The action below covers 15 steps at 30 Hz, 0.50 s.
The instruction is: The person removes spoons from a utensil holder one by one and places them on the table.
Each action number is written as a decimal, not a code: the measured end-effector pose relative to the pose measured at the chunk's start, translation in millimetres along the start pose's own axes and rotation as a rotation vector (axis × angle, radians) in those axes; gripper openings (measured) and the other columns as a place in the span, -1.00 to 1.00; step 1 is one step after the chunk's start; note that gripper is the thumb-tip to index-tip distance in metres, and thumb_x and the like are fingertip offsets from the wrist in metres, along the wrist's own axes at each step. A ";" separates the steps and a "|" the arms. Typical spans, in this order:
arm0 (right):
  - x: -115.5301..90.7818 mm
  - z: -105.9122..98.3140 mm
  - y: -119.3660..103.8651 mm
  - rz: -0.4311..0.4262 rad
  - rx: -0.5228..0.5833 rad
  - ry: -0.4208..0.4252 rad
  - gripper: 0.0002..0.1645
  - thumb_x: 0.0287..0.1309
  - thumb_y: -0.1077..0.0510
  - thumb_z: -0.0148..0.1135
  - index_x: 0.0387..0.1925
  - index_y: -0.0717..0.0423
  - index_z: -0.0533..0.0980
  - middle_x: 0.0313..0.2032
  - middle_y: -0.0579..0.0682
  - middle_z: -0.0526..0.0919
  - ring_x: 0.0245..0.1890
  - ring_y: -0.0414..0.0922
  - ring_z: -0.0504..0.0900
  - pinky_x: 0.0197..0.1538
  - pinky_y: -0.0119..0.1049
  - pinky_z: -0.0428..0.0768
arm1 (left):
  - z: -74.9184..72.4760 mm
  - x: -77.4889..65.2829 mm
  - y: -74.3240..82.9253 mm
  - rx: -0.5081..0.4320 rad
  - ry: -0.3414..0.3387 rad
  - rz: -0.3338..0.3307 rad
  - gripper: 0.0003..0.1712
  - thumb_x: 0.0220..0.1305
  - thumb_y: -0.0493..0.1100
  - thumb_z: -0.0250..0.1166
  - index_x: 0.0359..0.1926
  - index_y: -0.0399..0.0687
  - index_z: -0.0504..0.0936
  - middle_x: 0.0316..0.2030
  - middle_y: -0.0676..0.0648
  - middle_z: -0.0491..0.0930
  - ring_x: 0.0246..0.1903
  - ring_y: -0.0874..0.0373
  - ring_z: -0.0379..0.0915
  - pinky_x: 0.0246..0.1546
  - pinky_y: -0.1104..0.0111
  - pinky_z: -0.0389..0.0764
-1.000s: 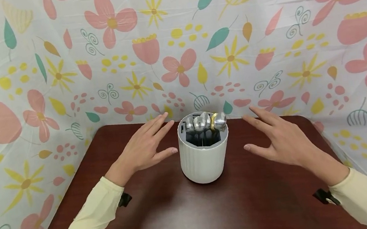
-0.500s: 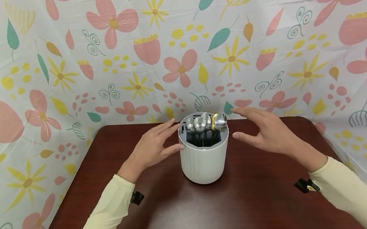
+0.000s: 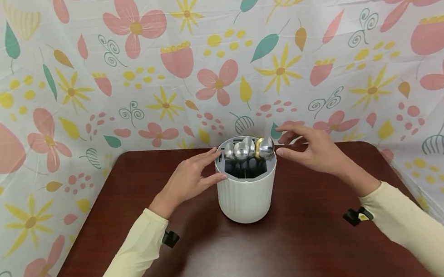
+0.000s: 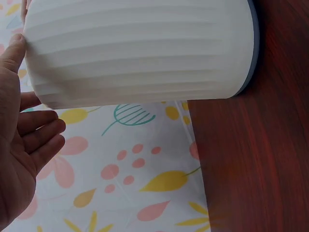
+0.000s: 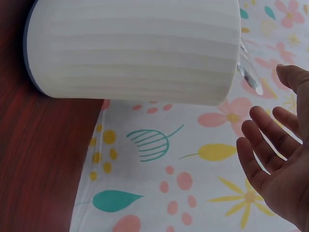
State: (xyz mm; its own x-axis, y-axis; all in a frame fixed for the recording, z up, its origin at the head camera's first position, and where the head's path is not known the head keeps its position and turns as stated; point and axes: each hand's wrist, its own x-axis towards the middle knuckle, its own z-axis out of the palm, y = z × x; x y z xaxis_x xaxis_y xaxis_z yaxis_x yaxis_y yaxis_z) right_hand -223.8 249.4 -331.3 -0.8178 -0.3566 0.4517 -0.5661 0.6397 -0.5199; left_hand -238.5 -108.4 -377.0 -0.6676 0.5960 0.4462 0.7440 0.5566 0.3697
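A white ribbed utensil holder (image 3: 247,199) stands upright on the table, with a grey divided top. Several shiny spoons (image 3: 241,150) stick out bowl-up towards its back; a gold-coloured one (image 3: 258,147) is among them. My left hand (image 3: 187,176) is at the holder's left rim, thumb tip and fingertips against it, fingers fairly straight. The left wrist view shows the thumb (image 4: 14,50) at the rim edge. My right hand (image 3: 315,150) hovers just right of the rightmost spoon (image 3: 266,148), fingers loosely bent. A gap separates it from the spoon (image 5: 249,77) in the right wrist view.
The dark red-brown wooden table (image 3: 236,265) reaches back to a white cloth (image 3: 210,34) printed with flowers and leaves. That cloth hangs behind the table and along both sides. Black wrist devices (image 3: 170,239) sit at both sleeve cuffs.
Both hands have moved inwards to the holder. My left fingertips have reached its rim; my right hand has come close to the rightmost spoon, its fingers bending more. The holder has stayed put.
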 end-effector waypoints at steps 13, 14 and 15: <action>9.3 16.8 10.0 0.034 0.126 -0.038 -0.46 0.19 0.16 0.50 0.21 0.00 0.58 -0.21 -0.07 0.72 -0.21 -0.23 0.67 -0.16 -0.41 0.62 | 1.3 1.2 -3.4 -0.054 -0.033 -0.042 -0.18 0.33 0.26 0.35 0.47 0.00 0.43 0.40 -0.01 0.44 0.34 0.11 0.43 0.26 0.14 0.53; 9.3 18.5 11.6 0.034 0.129 -0.036 -0.46 0.19 0.17 0.50 0.20 0.02 0.58 -0.22 -0.07 0.72 -0.22 -0.23 0.67 -0.16 -0.42 0.61 | 1.3 1.0 -3.7 -0.058 -0.035 -0.045 -0.18 0.33 0.26 0.35 0.47 0.00 0.43 0.40 -0.01 0.44 0.35 0.11 0.43 0.26 0.14 0.53; 9.5 19.9 12.6 0.035 0.134 -0.034 -0.46 0.18 0.18 0.50 0.20 0.04 0.58 -0.22 -0.07 0.72 -0.23 -0.22 0.67 -0.16 -0.43 0.61 | 1.3 0.9 -3.9 -0.060 -0.036 -0.047 -0.18 0.33 0.26 0.35 0.47 0.00 0.43 0.40 -0.01 0.44 0.35 0.11 0.43 0.26 0.13 0.53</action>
State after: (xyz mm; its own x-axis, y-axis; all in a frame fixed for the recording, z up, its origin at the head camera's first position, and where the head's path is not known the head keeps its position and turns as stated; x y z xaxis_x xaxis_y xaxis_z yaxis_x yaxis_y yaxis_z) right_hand -240.8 240.5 -348.0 -0.8389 -0.3602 0.4080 -0.5442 0.5561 -0.6282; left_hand -242.0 -109.3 -379.1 -0.7017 0.5908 0.3982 0.7113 0.5493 0.4385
